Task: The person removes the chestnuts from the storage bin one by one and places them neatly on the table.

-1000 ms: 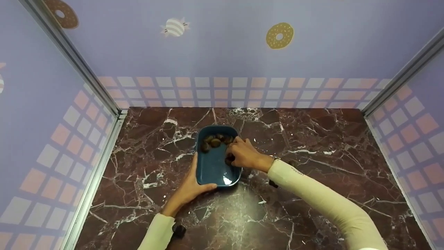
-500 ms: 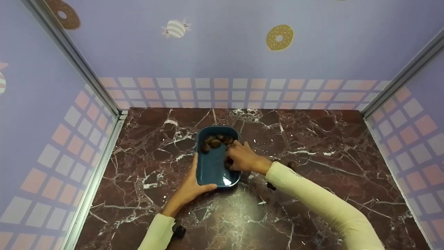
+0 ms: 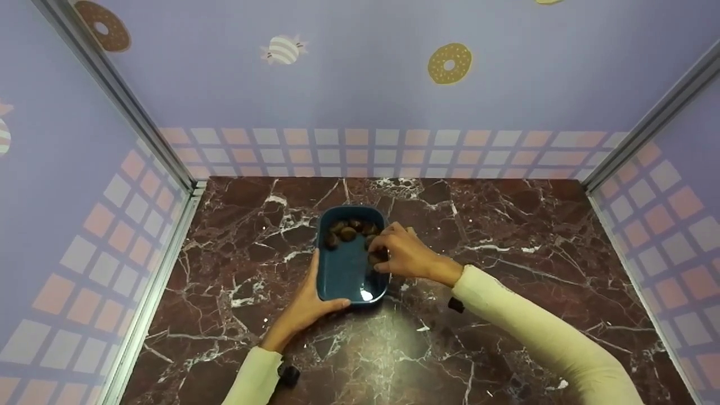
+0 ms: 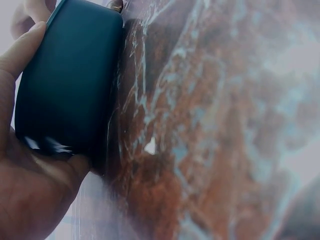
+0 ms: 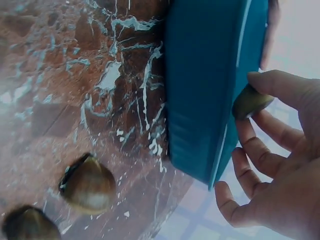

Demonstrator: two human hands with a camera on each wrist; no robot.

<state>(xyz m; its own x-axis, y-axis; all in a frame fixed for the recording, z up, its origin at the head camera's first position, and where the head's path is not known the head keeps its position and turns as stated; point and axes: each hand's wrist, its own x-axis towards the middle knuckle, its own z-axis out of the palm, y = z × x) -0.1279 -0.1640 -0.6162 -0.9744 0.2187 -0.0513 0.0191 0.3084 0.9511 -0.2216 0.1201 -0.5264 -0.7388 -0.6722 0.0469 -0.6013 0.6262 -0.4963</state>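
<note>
Blue dish (image 3: 340, 273) being held by left hand (image 3: 306, 304), rounded brown pieces (image 3: 348, 233) clustering at its far end, one piece (image 5: 251, 103) being pinched by right hand (image 3: 409, 254), two pieces (image 5: 90, 186) lying farther right.

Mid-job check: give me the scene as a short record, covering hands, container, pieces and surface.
left hand: holds the dish at its near left corner, thumb along the near end
right hand: pinches one brown piece by the dish's right side
container: blue rectangular dish
pieces in dish: several brown pieces, grouped toward the far end
pieces outside: two loose pieces, seen in the right wrist view
surface: dark red marble-patterned table
unclear: whether the pinched piece touches the dish
</note>
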